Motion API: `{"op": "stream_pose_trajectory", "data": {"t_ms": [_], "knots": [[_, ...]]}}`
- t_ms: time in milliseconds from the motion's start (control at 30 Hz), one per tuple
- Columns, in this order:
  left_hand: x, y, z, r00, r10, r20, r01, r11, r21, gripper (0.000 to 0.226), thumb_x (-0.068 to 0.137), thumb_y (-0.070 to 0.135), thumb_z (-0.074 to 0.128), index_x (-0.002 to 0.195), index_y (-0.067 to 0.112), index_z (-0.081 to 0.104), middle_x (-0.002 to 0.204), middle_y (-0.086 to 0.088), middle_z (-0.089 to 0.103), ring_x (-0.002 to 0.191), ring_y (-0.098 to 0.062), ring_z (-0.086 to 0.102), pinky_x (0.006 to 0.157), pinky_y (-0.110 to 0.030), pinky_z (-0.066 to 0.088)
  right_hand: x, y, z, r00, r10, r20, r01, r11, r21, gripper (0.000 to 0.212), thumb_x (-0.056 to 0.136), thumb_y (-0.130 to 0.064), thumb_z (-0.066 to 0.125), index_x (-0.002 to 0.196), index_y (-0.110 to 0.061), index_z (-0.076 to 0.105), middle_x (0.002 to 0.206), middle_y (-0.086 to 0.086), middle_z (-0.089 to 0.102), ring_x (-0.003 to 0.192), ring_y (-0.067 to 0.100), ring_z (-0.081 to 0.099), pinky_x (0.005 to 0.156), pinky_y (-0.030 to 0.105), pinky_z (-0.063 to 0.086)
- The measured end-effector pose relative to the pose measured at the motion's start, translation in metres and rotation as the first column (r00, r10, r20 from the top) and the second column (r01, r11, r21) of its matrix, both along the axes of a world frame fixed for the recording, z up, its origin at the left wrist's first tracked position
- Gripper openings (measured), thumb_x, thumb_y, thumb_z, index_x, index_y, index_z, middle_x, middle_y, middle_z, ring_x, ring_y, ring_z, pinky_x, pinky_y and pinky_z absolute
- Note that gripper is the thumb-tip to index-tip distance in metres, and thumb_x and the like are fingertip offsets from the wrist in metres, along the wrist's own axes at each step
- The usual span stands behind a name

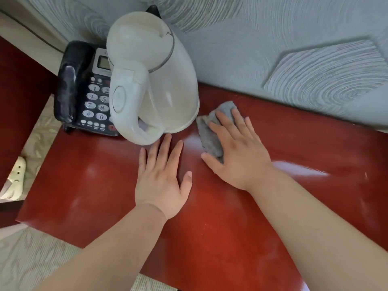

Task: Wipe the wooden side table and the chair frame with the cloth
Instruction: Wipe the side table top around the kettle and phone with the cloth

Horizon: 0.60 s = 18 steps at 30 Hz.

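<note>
The grey cloth (pixel 212 131) is pressed flat under the spread right hand (pixel 237 152) on the red wooden side table (pixel 100 198) beside the kettle (pixel 151 76), while the left hand (pixel 163 177), fingers spread and empty, is laid on the tabletop, apparently as a brace.

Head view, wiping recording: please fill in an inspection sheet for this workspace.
Surface: glossy red-brown wooden side table, glare patches, set against the wall.
Job's things: crumpled grey cloth on the tabletop under the right hand; chair frame not identifiable.
Clutter: white plastic electric kettle and black push-button desk telephone at the table's far left.
Hands: left hand flat on the table, empty; right hand pressing the cloth.
Cables: dark cable along the wall, upper left.
Surroundings: grey-green swirl-textured wall; pale patterned floor; pale slipper.
</note>
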<state>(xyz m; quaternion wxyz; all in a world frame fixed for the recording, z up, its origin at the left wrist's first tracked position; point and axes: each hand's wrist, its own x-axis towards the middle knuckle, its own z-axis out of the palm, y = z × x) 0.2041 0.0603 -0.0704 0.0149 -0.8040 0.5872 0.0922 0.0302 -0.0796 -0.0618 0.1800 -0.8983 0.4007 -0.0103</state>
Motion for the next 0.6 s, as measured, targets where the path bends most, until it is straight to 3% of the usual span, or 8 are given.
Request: {"op": "stream_pose_trajectory", "data": {"t_ms": [100,200,333,467,533,600], "knots": [[0.0,-0.001,0.001,1.0,0.002,0.001,-0.002,1.0,0.006,0.076,0.096,0.055,0.041,0.164,0.024,0.028,0.175,-0.006,0.017,0.161,-0.029,0.012,0.129,-0.056,0.009,-0.006,-0.015,-0.007,0.99,-0.142,0.02,0.142,0.99,-0.025,0.07,0.093,-0.066,0.045,0.14,-0.014,0.051,0.164,0.01,0.035,0.157,0.04,0.018,0.128,0.056,0.012],[-0.001,-0.002,0.0,1.0,0.002,-0.002,-0.002,1.0,0.015,0.076,0.097,0.055,0.039,0.165,0.025,0.025,0.175,-0.005,0.015,0.162,-0.028,0.009,0.13,-0.056,0.008,0.021,-0.042,-0.015,0.959,-0.283,0.006,0.283,0.958,-0.047,0.067,0.097,-0.054,0.048,0.142,-0.004,0.046,0.163,0.02,0.032,0.156,0.046,0.017,0.128,0.057,0.01],[0.002,-0.001,-0.001,1.0,0.004,0.002,-0.004,1.0,0.017,0.075,0.097,0.055,0.039,0.165,0.025,0.024,0.175,-0.005,0.014,0.162,-0.027,0.008,0.13,-0.056,0.007,0.034,-0.027,-0.016,0.999,-0.048,-0.005,0.048,0.994,-0.095,0.073,0.103,-0.042,0.044,0.163,-0.008,0.021,0.17,0.012,0.024,0.159,0.039,0.011,0.13,0.052,0.01],[0.003,0.001,-0.001,1.0,-0.01,0.006,0.01,1.0,0.002,0.075,0.098,0.056,0.038,0.165,0.023,0.027,0.175,-0.006,0.014,0.162,-0.027,0.008,0.129,-0.057,0.009,0.0,0.035,-0.007,0.978,0.204,-0.034,-0.206,0.975,-0.083,0.071,0.103,-0.05,0.038,0.163,-0.013,0.026,0.171,0.004,0.024,0.161,0.028,0.008,0.129,0.05,0.016],[0.002,0.0,-0.002,1.0,-0.009,-0.001,0.009,1.0,-0.011,0.076,0.097,0.056,0.039,0.164,0.022,0.028,0.175,-0.006,0.015,0.162,-0.028,0.009,0.129,-0.057,0.01,-0.009,0.03,-0.008,0.969,0.237,-0.065,-0.242,0.967,-0.083,0.074,0.103,-0.058,0.036,0.163,-0.016,0.029,0.172,0.002,0.023,0.161,0.026,0.008,0.129,0.05,0.015],[0.002,-0.001,-0.003,1.0,0.0,-0.003,0.0,1.0,-0.006,0.077,0.096,0.056,0.04,0.165,0.023,0.028,0.175,-0.006,0.014,0.162,-0.028,0.008,0.129,-0.057,0.009,-0.001,0.001,-0.01,0.987,0.147,-0.067,-0.153,0.984,-0.094,0.077,0.102,-0.065,0.032,0.163,-0.018,0.03,0.172,0.002,0.022,0.161,0.028,0.009,0.13,0.049,0.008]]}}
